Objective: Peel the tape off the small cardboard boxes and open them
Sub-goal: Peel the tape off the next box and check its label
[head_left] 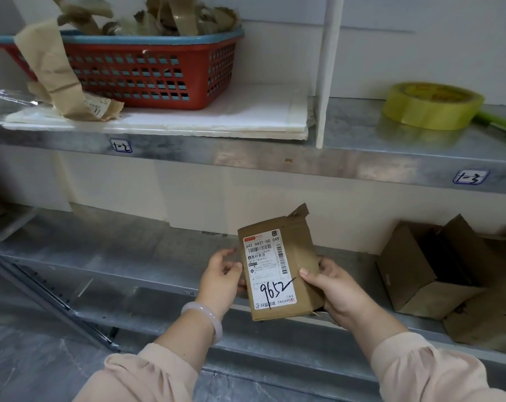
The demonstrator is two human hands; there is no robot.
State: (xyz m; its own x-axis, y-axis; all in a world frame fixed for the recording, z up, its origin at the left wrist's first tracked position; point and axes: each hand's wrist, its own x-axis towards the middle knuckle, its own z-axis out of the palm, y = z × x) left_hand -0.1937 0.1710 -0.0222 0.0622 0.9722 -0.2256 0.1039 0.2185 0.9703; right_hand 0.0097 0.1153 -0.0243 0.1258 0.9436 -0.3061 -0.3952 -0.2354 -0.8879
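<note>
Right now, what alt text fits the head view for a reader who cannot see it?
A left hand and right hand hold a small cardboard box, its shipping label marked 9652 facing the camera, before metal shelves. Above stand a red basket of peeled tape strips and a tape roll; opened boxes lie lower right.

1 head view, forward-down, close to shelf [130, 250]

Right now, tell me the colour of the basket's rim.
Blue rim on a red basket, clearest in the head view.
</note>
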